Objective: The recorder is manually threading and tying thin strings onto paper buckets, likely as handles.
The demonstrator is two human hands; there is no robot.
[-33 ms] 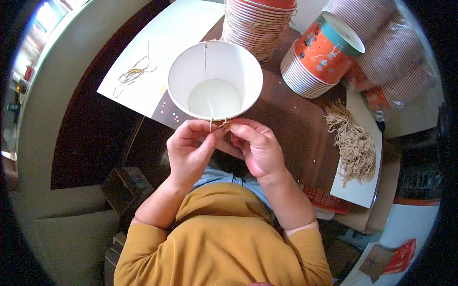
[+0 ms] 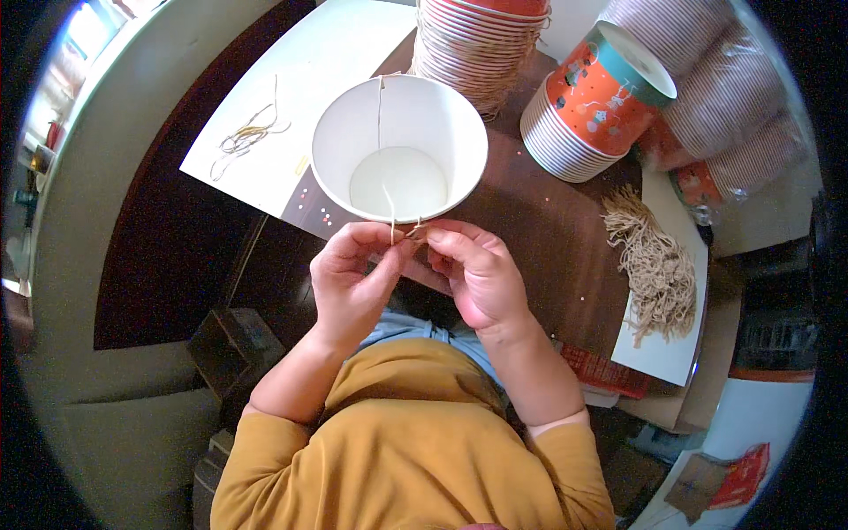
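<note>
A white paper bucket (image 2: pixel 331 137) stands at the table's near edge with its mouth toward me, so its inside and round bottom show. A thin string (image 2: pixel 381 115) hangs inside from the far rim, and its other part crosses the near rim. Just outside that near rim, my left hand (image 2: pixel 353 269) pinches the string between thumb and fingers. Close beside it, nearly touching, my right hand (image 2: pixel 481 269) pinches the string too, at what looks like a small loop or knot. The fingertips partly hide this spot.
Behind the bucket rises a stack of buckets with strings (image 2: pixel 477 53). To its right stand an orange and teal bucket stack (image 2: pixel 601 97) and plastic-wrapped stacks (image 2: pixel 733 97). A bundle of beige strings (image 2: pixel 658 265) lies at right; loose strings (image 2: pixel 247 137) rest on a white sheet (image 2: pixel 331 44) at left.
</note>
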